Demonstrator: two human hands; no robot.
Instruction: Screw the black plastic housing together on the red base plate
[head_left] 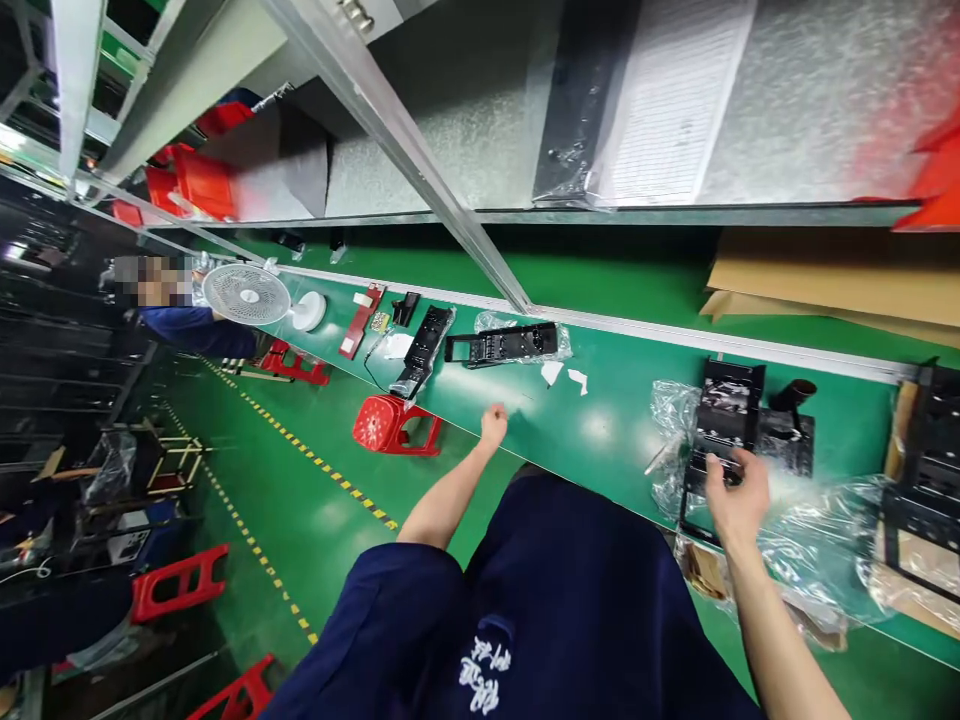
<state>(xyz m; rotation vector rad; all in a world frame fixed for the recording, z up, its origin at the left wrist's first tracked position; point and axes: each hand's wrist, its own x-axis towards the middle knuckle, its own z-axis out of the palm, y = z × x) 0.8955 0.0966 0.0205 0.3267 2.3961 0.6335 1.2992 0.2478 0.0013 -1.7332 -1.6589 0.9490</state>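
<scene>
My left hand (493,426) is closed, its fingers curled, above the near edge of the green table; whatever it may hold is hidden. My right hand (741,492) hovers over or touches a long black bracket-like part (726,405), thumb and fingers apart. Beside that part lies another black piece with a short dark tube (793,395). Clear plastic wrap (673,425) sits to its left, with more plastic film (817,540) under and right of my right wrist. White paper scraps (552,373) lie farther left, near a black slotted part (510,345).
A metal post (420,160) slants down to the table's back edge beneath a shelf (465,170). A white fan (247,294), a red stool (382,424) and another person (196,328) are at left. Black frames (930,450) and cardboard (825,285) stand at right.
</scene>
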